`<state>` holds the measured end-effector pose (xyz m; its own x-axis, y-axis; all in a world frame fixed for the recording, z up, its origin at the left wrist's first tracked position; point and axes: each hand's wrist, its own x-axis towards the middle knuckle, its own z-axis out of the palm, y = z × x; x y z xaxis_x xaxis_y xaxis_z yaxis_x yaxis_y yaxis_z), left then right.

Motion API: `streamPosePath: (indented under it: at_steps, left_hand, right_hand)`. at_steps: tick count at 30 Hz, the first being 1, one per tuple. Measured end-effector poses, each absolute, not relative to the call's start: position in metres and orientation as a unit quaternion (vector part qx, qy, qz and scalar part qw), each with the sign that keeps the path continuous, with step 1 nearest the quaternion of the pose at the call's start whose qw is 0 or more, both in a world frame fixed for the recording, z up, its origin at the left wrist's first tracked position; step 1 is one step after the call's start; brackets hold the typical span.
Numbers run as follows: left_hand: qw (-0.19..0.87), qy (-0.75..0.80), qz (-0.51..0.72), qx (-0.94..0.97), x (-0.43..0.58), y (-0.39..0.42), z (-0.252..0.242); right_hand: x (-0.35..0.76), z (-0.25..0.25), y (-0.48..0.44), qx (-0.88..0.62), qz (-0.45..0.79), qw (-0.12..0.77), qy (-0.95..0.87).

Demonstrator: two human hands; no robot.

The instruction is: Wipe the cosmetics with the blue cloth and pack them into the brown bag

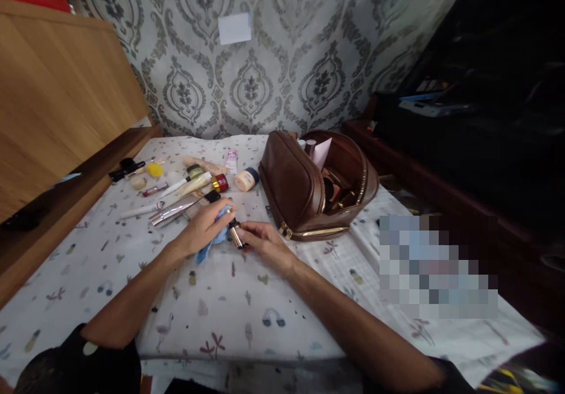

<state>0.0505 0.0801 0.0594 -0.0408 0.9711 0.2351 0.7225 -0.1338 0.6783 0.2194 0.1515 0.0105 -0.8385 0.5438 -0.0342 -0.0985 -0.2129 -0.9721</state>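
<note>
My right hand (pixel 265 242) grips a small dark bottle (pixel 237 233) with a gold-coloured band, tilted over the table. In my left hand (pixel 210 224) a blue cloth (pixel 210 249) is bunched, pressed against the bottle's upper end. Just beyond my left hand lie a silver tube (pixel 172 210) and a black-capped item (pixel 212 197). A peach jar with a dark blue lid (pixel 246 179) and a red jar with a gold rim (pixel 219 183) sit farther back. To the right stands a brown cosmetic bag (pixel 291 176), unzipped, with several items inside.
Several tubes, brushes (pixel 128 167) and a yellow sponge (pixel 154 169) lie at the back left on the patterned cloth (pixel 229 323). A wooden cabinet (pixel 66 88) borders the left side. Patterned wallpaper (pixel 251 82) rises behind. A blurred-out patch (pixel 435 270) covers something on the right.
</note>
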Motion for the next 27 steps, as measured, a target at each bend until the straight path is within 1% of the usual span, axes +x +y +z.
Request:
streamPosePath:
  at_steps: [2, 5, 7, 9, 12, 17, 22, 25, 27]
  left_hand:
    - [0.179, 0.640, 0.345, 0.663, 0.051, 0.081, 0.058]
    - [0.182, 0.656, 0.355, 0.641, 0.049, 0.082, 0.054]
    - [0.179, 0.659, 0.358, 0.637, 0.049, 0.082, 0.052]
    - [0.176, 0.655, 0.359, 0.641, 0.049, 0.083, 0.051]
    - [0.174, 0.647, 0.361, 0.648, 0.051, 0.082, 0.052]
    - [0.181, 0.643, 0.374, 0.643, 0.051, 0.080, 0.052]
    - [0.191, 0.629, 0.411, 0.632, 0.050, 0.080, 0.051]
    - [0.201, 0.631, 0.438, 0.608, 0.051, 0.081, 0.049]
    - [0.191, 0.636, 0.464, 0.587, 0.053, 0.081, 0.048]
  right_hand:
    - [0.218, 0.007, 0.151, -0.188, 0.741, 0.238, -0.599]
    - [0.216, 0.003, 0.152, -0.225, 0.683, 0.299, -0.627]
    - [0.216, 0.001, 0.152, -0.247, 0.652, 0.313, -0.645]
    - [0.216, 0.001, 0.152, -0.242, 0.662, 0.297, -0.645]
    - [0.217, 0.004, 0.150, -0.211, 0.711, 0.254, -0.621]
    - [0.220, 0.010, 0.149, -0.171, 0.766, 0.214, -0.582]
    - [0.223, 0.015, 0.150, -0.144, 0.841, 0.154, -0.498]
    - [0.223, 0.016, 0.150, -0.140, 0.853, 0.150, -0.480]
    - [0.222, 0.016, 0.149, -0.146, 0.842, 0.171, -0.491]
